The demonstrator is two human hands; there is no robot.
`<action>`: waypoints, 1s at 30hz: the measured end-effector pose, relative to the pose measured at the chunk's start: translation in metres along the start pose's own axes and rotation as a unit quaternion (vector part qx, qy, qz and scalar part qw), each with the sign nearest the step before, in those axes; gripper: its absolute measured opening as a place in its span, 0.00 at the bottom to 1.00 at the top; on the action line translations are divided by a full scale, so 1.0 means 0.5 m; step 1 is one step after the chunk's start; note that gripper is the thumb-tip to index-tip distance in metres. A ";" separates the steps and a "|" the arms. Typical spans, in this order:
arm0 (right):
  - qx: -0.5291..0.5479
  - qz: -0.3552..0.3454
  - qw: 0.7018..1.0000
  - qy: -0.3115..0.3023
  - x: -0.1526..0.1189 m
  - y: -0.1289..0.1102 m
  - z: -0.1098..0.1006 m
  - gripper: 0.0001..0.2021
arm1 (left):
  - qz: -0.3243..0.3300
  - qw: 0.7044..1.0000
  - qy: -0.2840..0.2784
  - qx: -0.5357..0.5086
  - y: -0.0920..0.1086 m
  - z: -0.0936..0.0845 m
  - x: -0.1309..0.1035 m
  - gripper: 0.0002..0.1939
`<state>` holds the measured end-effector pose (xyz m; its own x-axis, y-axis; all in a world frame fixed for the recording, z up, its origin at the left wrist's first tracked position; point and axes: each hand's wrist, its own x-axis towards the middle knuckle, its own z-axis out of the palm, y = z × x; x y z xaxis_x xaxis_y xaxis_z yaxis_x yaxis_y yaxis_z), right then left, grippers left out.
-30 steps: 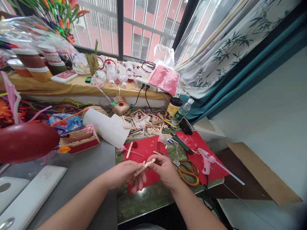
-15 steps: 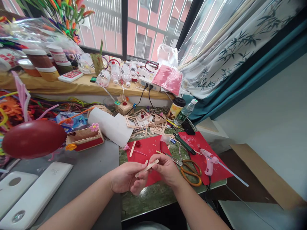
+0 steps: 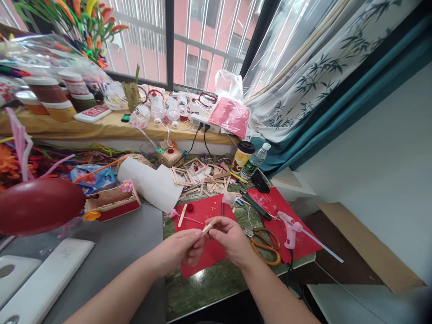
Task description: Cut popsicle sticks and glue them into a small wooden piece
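Note:
Between my two hands is a short pale popsicle stick (image 3: 208,227), tilted up to the right. My left hand (image 3: 185,249) pinches its lower end, and my right hand (image 3: 227,238) grips the other end with the fingertips. Part of the stick is hidden by my fingers; whether a second piece lies with it I cannot tell. Both hands are above a red sheet (image 3: 192,265). On that sheet, just beyond my left hand, lie another popsicle stick (image 3: 182,215), a dark red pompom (image 3: 190,208) and a pink pipe cleaner (image 3: 189,218). Scissors (image 3: 266,252) with orange handles lie beside my right hand.
A pink glue gun (image 3: 289,227) rests on a second red sheet (image 3: 303,247) at the right. Behind are a heap of popsicle sticks (image 3: 216,180), a cup (image 3: 242,157) and a water bottle (image 3: 255,162). A red balloon (image 3: 40,204) and a small stick box (image 3: 114,204) stand left.
The stick now points more upward and shows less of its length, with my fingers closer around it. The whole scene has shifted slightly left in view.

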<state>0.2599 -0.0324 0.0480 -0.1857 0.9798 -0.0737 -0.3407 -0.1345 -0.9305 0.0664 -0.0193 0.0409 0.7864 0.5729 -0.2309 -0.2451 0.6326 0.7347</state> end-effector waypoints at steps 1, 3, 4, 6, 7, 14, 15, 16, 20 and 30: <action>0.021 0.005 0.999 0.023 0.000 0.005 0.004 0.17 | 0.024 0.999 0.026 0.016 -0.003 -0.001 0.004 0.20; 0.050 0.012 0.997 0.059 0.000 0.012 0.011 0.19 | 0.044 0.997 0.055 0.041 -0.008 -0.003 0.011 0.21; 0.054 0.014 0.996 0.071 0.001 0.014 0.014 0.18 | 0.043 0.996 0.058 0.051 -0.010 -0.004 0.013 0.21; 0.047 0.015 0.995 0.082 0.003 0.017 0.016 0.14 | 0.038 0.996 0.050 0.060 -0.013 -0.003 0.016 0.22; 0.044 0.014 0.996 0.082 0.005 0.018 0.017 0.13 | 0.038 0.996 0.045 0.061 -0.014 -0.003 0.016 0.22; 0.000 -0.031 0.995 0.090 0.010 0.030 0.026 0.11 | 0.073 0.969 0.091 0.218 -0.011 -0.013 0.014 0.24; -0.008 -0.035 0.994 0.099 0.010 0.031 0.030 0.11 | 0.077 0.960 0.104 0.249 -0.011 -0.015 0.015 0.25; -0.014 -0.036 0.994 0.105 0.010 0.032 0.034 0.11 | 0.080 0.953 0.117 0.269 -0.011 -0.016 0.015 0.26; -0.023 -0.036 0.994 0.101 0.011 0.030 0.042 0.12 | 0.076 0.965 0.137 0.209 -0.012 -0.013 0.020 0.26; 0.011 -0.042 0.997 -0.061 0.008 0.011 0.014 0.12 | -0.035 0.999 -0.039 -0.015 0.007 0.011 -0.012 0.24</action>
<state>0.2507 -0.0304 0.0452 -0.2667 0.9625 0.0501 -0.3789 -0.0569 -0.9237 0.0639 -0.0234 0.0481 0.8434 0.4857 -0.2299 -0.2046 0.6860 0.6983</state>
